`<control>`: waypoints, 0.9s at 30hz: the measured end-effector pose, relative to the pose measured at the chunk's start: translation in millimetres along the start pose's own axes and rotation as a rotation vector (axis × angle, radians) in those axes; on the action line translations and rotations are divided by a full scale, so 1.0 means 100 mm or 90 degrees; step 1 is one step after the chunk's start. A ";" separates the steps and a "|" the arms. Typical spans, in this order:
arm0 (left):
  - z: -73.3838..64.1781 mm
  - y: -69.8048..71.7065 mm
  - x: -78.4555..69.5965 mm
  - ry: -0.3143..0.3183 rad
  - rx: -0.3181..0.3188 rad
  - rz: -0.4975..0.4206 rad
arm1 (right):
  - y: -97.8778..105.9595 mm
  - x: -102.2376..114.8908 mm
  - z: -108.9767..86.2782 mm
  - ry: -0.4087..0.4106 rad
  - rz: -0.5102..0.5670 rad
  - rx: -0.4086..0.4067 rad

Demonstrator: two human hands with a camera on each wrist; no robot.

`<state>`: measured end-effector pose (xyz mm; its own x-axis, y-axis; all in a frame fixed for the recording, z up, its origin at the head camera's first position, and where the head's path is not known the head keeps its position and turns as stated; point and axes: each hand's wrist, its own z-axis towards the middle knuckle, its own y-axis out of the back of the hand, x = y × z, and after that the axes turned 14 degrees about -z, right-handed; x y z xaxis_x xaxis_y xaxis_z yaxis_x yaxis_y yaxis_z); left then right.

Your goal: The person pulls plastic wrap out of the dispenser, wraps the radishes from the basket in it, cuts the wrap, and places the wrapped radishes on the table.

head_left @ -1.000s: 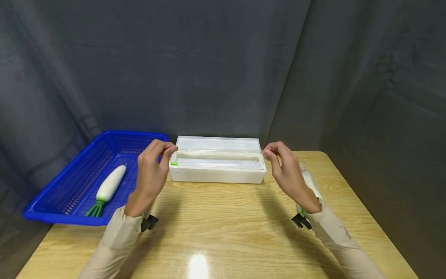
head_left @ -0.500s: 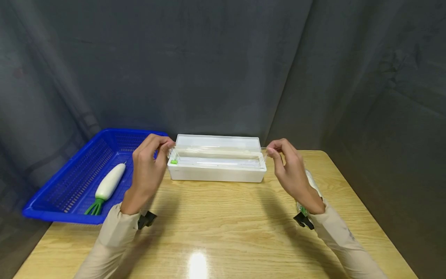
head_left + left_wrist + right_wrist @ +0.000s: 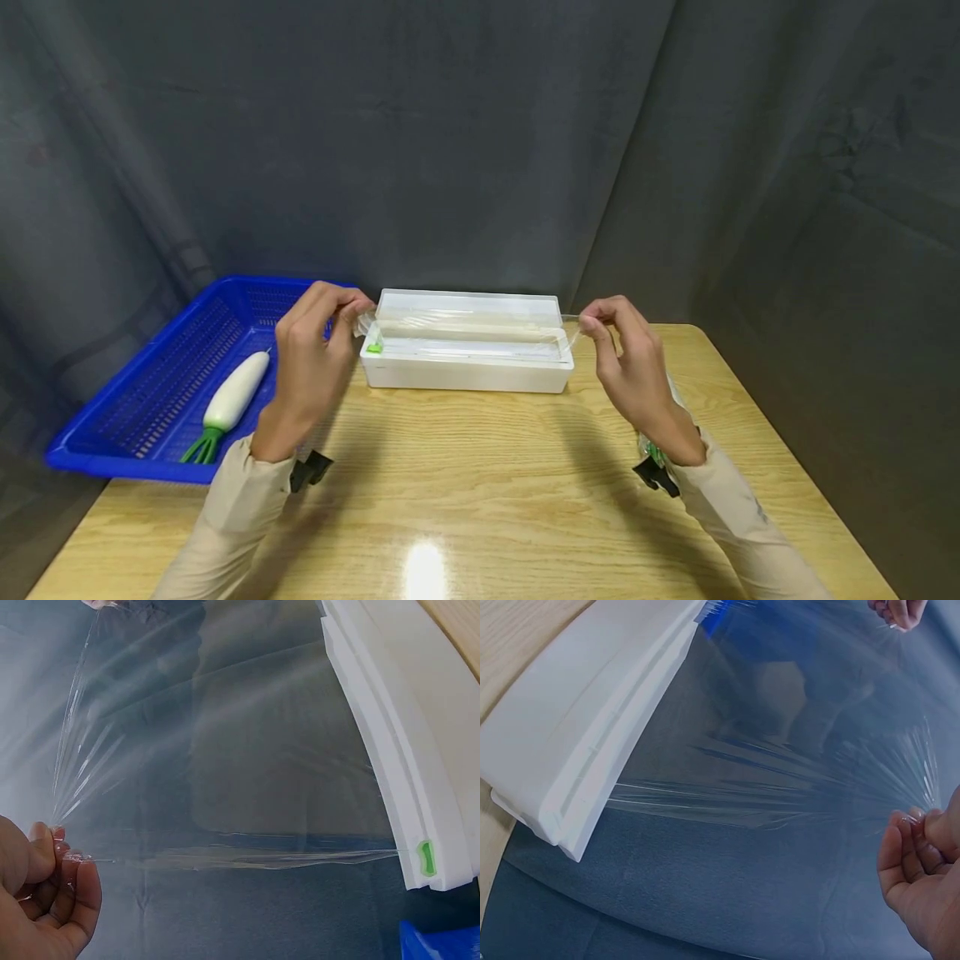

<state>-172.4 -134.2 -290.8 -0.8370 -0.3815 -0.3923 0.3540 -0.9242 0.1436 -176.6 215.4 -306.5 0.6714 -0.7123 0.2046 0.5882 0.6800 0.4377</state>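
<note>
Clear plastic wrap (image 3: pixel 142 750) stretches as a sheet between both hands and a white wrap dispenser box (image 3: pixel 468 377) at the back middle of the table. My left hand (image 3: pixel 318 358) pinches one corner, and the film gathers into pleats at its fingertips (image 3: pixel 58 834). The opposite corner is pinched by my right hand (image 3: pixel 630 358), with creases fanning out from its fingertips (image 3: pixel 911 817). Raised at the back is the dispenser's lid (image 3: pixel 468 302). A green slider (image 3: pixel 427 858) sits at the box's left end.
Left of the box, a blue plastic basket (image 3: pixel 97 467) holds a white radish (image 3: pixel 236 392) with green stalks. A plastic-wrapped thing (image 3: pixel 651 450) with some green lies partly hidden behind my right forearm. Grey curtain (image 3: pixel 480 150) hangs behind the wooden table (image 3: pixel 480 467).
Both hands have risen slightly and spread farther apart, the left going left and the right going right. The plastic wrap between them has come up with them; the box has stayed put.
</note>
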 end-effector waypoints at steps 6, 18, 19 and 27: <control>0.04 0.02 -0.02 -0.007 -0.003 0.005 | 0.02 0.04 0.02 -0.002 0.008 -0.026; 0.08 0.03 -0.14 -0.027 -0.009 -0.018 | 0.12 0.06 0.04 -0.025 0.115 -0.011; 0.08 0.03 -0.15 -0.031 -0.007 -0.018 | 0.13 0.06 0.04 -0.027 0.123 -0.010; 0.09 0.05 -0.17 -0.022 -0.019 -0.046 | 0.16 0.09 0.04 -0.039 0.179 0.001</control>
<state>-160.0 -132.1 -275.1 -0.8745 -0.3146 -0.3691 0.3040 -0.9486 0.0881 -162.9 219.0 -293.6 0.7795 -0.5051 0.3704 0.3824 0.8521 0.3573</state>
